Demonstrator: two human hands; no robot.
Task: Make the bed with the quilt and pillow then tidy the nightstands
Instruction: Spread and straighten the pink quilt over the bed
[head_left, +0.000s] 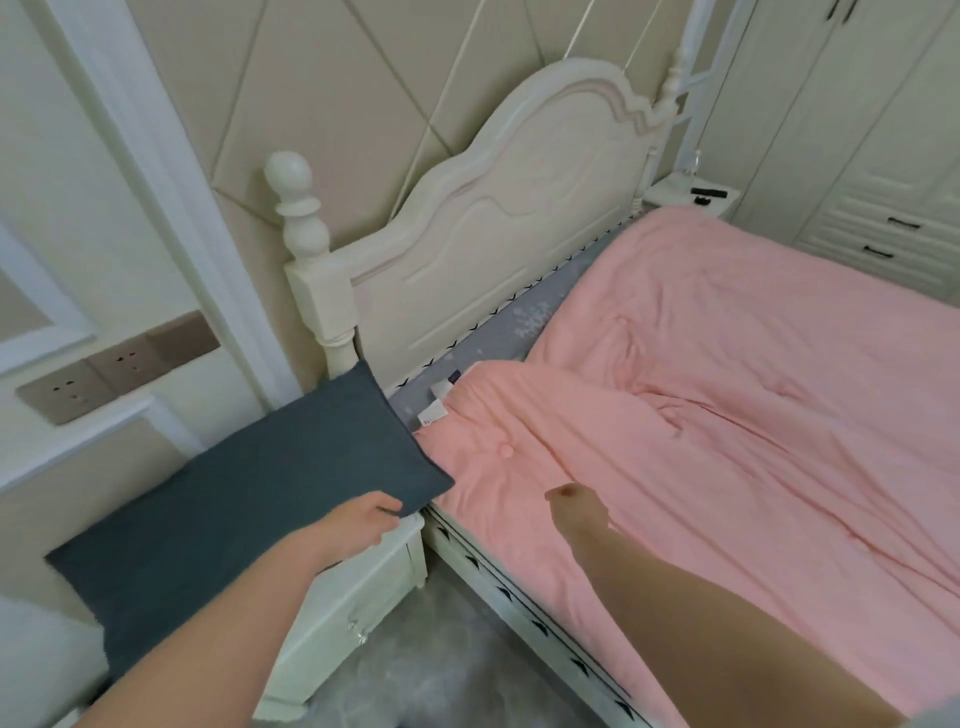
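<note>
**Both arms out, left gripping**

The left arm reaches forward from the lower left; the left hand (366, 517) has its fingers curled, pinching the pillow (249, 499) edge. The right arm stretches forward from the lower right, and the right hand (574, 506) seems loosely curled, holding nothing.

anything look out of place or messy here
Yes. The dark pillow lies on the near nightstand instead of the bed, with the left hand at its edge. The pink quilt is wrinkled and stops short of the headboard.
</note>
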